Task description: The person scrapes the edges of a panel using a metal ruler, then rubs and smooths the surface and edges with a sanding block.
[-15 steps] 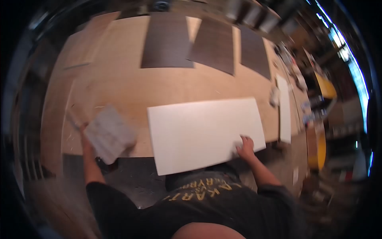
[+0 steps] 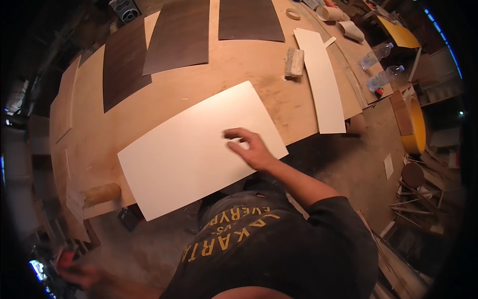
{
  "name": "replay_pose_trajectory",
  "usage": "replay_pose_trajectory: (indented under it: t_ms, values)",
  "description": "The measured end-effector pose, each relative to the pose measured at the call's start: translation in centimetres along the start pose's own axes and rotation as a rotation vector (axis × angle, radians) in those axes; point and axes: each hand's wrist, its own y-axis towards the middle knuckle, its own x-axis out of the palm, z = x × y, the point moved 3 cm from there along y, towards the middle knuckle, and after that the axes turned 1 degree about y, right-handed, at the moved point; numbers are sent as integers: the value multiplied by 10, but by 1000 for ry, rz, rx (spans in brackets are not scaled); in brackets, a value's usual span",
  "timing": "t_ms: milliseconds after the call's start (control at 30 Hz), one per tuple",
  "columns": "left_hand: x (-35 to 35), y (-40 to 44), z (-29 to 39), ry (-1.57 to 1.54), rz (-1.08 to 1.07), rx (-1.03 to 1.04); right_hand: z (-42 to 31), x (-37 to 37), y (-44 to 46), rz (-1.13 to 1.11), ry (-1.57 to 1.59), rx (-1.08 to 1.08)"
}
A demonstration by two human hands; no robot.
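A white rectangular board point(image 2: 189, 159) lies aslant at the near edge of the table, one side overhanging toward my body. Just over its right half is my right hand point(image 2: 251, 149), thumb and fingers apart, holding nothing; whether the fingertips touch the board I cannot tell. Far down at the lower left, away from the table, my left hand point(image 2: 84, 275) is dark and smeared by motion. A red thing point(image 2: 65, 258) shows at its fingers, too blurred to name or to say whether it is gripped.
Several dark brown panels point(image 2: 177, 35) lie along the table's point(image 2: 239, 65) far side. To the right are a worn block point(image 2: 294, 63), a long white strip point(image 2: 321, 82) and plastic bottles point(image 2: 381, 78). A tan roll point(image 2: 102, 195) sits at the left near corner. Wood scraps point(image 2: 418, 194) litter the floor.
My view has turned, so the board appears tilted. My left hand has moved from the greyish block-like thing at the table's left down to the lower left. My right hand has shifted inward over the board.
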Motion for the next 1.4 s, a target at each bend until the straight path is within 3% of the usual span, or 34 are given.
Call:
replay_pose_trajectory:
  t_ms: [100, 167, 233, 267, 400, 500, 533, 600, 633, 733, 900, 1033, 1133, 1167, 1400]
  values:
    - [132, -28, 181, -299, -754, -17, -31, -12, 5, -294, 343, -27]
    - [210, -59, 273, -401, -1120, 183, -14, -15, 0, -295, 606, 16]
    - [273, -95, 337, -475, -1300, 483, 0, -35, -15, -197, 791, 165]
    - [298, -110, 358, -508, -1151, 795, 5, -52, -20, -49, 947, 368]
    - [361, -158, 397, -663, -1137, 1038, 89, -115, -49, 290, 1011, 301]
    - [411, -162, 355, -687, -1130, 795, 126, -168, -70, 570, 1047, 269]
    - [436, -172, 310, -465, -991, 612, 133, -185, -78, 647, 981, 277]
    - [503, -178, 230, -5, -824, 442, 149, -207, -97, 609, 753, 382]
    - [519, -171, 215, 123, -910, 221, 157, -212, -107, 563, 668, 461]
    - [538, -174, 207, 281, -906, 267, 187, -206, -136, 411, 496, 679]
    - [541, -207, 256, 140, -1001, 401, 221, -178, -148, 235, 290, 909]
    - [522, -238, 281, 35, -1142, 553, 210, -176, -130, 101, 33, 947]
    - [514, -235, 271, -13, -1201, 580, 219, -178, -123, 76, -189, 783]
    - [513, -229, 265, 23, -1180, 577, 236, -175, -127, 133, -215, 600]
    - [510, -198, 216, 132, -1099, 515, 234, -194, -111, 34, -114, 684]
